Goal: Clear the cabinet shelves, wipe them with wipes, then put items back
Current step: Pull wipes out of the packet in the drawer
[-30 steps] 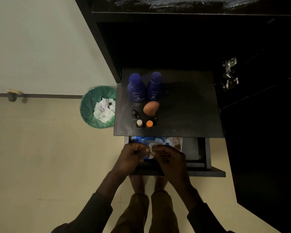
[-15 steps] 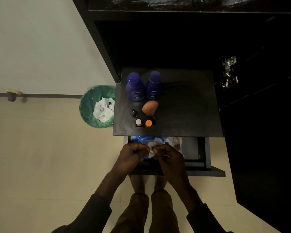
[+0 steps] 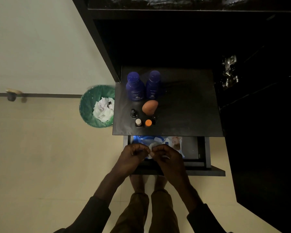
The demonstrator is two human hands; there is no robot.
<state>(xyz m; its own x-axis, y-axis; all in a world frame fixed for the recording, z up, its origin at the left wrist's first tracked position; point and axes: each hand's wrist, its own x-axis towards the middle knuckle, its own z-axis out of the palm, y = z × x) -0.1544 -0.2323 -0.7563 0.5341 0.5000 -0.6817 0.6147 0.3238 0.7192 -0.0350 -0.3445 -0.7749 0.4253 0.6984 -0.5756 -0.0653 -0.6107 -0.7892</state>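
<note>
A blue and white pack of wipes (image 3: 174,143) lies in the open black drawer (image 3: 207,167). My left hand (image 3: 133,156) and my right hand (image 3: 166,157) hover together over the pack, fingers curled, pinching a white wipe (image 3: 151,147) between them. On the black cabinet top (image 3: 188,105) stand two blue lotion bottles (image 3: 135,86) (image 3: 152,85), an orange sponge (image 3: 149,107) and several small bottles (image 3: 138,122). The pack's left part is hidden under my hands.
A green bin (image 3: 89,105) with crumpled white wipes stands on the tiled floor left of the cabinet. Dark cabinet panels and a metal hinge (image 3: 229,71) fill the right side. My legs are below the drawer front. A doorstop (image 3: 12,94) sits by the wall.
Both hands stay over the pack; they have shifted slightly, with the wipe still pinched between the fingertips.
</note>
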